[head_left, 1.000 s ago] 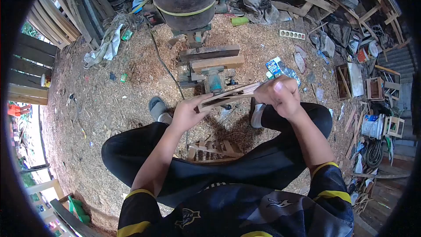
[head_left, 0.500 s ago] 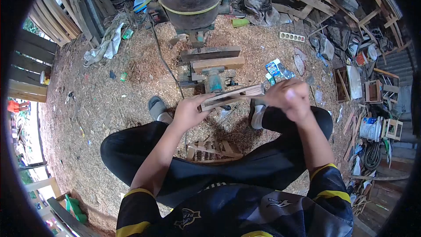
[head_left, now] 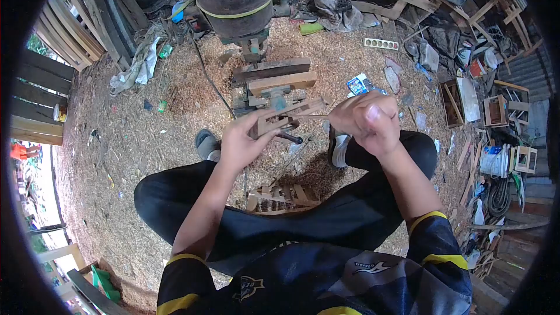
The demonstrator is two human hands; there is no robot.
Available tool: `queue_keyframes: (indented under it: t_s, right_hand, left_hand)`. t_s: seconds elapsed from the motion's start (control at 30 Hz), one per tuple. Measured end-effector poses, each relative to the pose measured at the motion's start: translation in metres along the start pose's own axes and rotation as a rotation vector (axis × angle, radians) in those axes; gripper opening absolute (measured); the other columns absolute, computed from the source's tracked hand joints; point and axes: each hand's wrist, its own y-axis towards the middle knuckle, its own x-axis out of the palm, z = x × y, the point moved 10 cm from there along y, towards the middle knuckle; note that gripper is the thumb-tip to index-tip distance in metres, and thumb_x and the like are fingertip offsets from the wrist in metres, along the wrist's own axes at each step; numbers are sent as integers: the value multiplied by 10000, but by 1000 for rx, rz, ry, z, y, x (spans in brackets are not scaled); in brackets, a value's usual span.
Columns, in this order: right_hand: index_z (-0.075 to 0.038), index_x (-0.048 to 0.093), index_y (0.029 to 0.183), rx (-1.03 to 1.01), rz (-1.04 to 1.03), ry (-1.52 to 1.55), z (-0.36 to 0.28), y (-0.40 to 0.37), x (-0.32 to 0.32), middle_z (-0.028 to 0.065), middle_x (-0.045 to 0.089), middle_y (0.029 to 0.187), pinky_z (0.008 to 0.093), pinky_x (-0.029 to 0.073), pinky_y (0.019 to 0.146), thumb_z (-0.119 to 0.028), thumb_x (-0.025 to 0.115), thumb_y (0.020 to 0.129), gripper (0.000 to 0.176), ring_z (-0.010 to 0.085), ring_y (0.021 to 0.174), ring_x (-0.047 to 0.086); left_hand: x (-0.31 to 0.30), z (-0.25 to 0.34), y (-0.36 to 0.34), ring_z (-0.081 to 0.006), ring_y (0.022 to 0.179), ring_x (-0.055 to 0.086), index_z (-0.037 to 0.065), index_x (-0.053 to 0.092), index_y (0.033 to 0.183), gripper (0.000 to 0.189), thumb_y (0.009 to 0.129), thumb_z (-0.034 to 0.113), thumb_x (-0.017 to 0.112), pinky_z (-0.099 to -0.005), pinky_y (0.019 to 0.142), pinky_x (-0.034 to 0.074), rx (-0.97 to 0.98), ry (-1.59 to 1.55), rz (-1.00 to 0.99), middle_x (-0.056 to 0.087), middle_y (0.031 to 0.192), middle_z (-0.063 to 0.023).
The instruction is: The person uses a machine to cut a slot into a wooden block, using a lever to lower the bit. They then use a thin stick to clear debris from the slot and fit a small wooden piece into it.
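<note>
My left hand (head_left: 240, 143) is wrapped round one end of a small slotted wooden piece (head_left: 312, 105), holding it tilted above the floor between my knees. In my closed right hand (head_left: 368, 121) is a thin rod-like tool (head_left: 315, 117); its tip reaches to the slot of the wood. Fingers and motion hide what kind of tool it is. Just beyond the wood stands a greenish metal machine base (head_left: 279, 100), with wooden blocks (head_left: 283, 83) lying across it. A black handle (head_left: 290, 138) sticks out below the wood.
A dark drum-like machine body (head_left: 230, 0) with a yellow band rises ahead. Between my legs lie slatted wooden pieces (head_left: 283, 197). Wood shavings cover the floor (head_left: 128, 169). A power strip (head_left: 381, 43) and a blue packet (head_left: 361, 84) lie right; a cable (head_left: 210, 73) runs left.
The wooden piece has turned in my left hand, its slot showing more, and moved slightly left. My right hand has shifted a little left and down, the thin tool now showing at the slot.
</note>
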Motion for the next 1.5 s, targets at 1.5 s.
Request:
queue_keyframes:
  t_s: [1.5]
  right_hand:
    - [-24, 371, 574, -23, -187, -131, 32, 1, 39, 80, 378, 513, 404, 312, 465, -156, 464, 1061, 512, 246, 437, 356]
  left_hand:
    - [-5, 18, 9, -323, 973, 763, 147, 764, 1251, 556, 717, 176, 917, -374, 850, 602, 152, 225, -72, 778, 1100, -151]
